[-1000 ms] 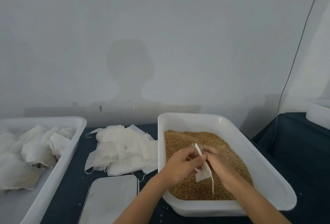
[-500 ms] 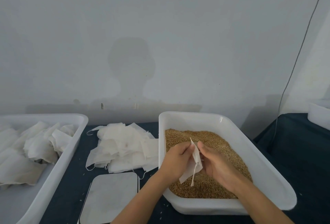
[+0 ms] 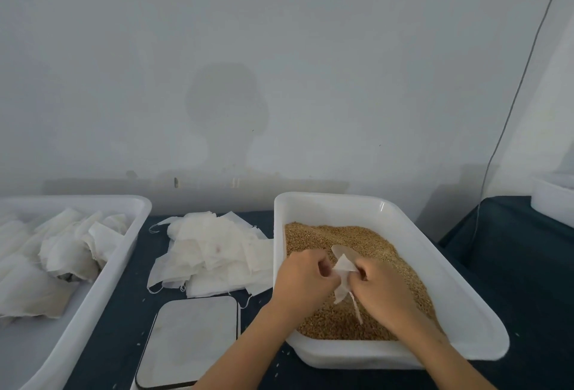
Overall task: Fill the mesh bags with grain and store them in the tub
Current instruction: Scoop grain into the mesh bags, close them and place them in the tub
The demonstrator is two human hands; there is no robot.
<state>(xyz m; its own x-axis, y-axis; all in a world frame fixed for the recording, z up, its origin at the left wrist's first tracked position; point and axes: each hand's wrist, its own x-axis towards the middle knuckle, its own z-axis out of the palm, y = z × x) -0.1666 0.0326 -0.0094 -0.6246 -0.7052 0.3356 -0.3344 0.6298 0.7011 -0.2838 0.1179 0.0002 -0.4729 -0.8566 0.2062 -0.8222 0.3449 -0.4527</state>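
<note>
Both hands are working one empty mesh bag [image 3: 343,277] just above the grain [image 3: 382,253] in the right tub [image 3: 441,253] — the left hand [image 3: 302,277] and right hand [image 3: 377,288] are each pinching an edge, probably parting the mouth so spilled grain is falling back in. Half a second ago the bag was hanging flatter; now it is spreading open. The filled-bag tub [image 3: 118,268] is sitting far left on the counter [image 3: 512,268].

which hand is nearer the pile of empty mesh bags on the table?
Left. The left hand is just right of the pile of empty bags; the right hand is farther right, over the grain.
</note>
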